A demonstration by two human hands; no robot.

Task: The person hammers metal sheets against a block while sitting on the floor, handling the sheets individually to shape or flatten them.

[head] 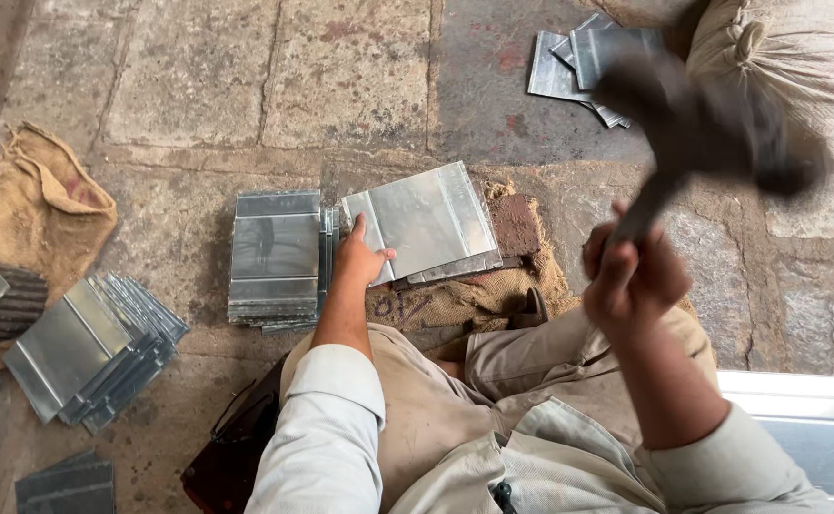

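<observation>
Pale sleeves (327,428) fill the near edge. At nine o'clock lie fanned metal sheets (93,347), then a neat stack (274,252). His left hand (360,255) presses flat, fingers spread, on a shiny folded-edge sheet (426,221) atop a rusty block (514,225). At two o'clock his right hand (631,276) is clenched round a blurred mallet (712,124).

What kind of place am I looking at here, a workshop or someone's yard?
Most likely a small floor-level sheet-metal workshop. The left hand presses a metal sheet onto a block over burlap, the right hand raises a hammer, and stacks of cut sheets lie on the stone floor.
</observation>
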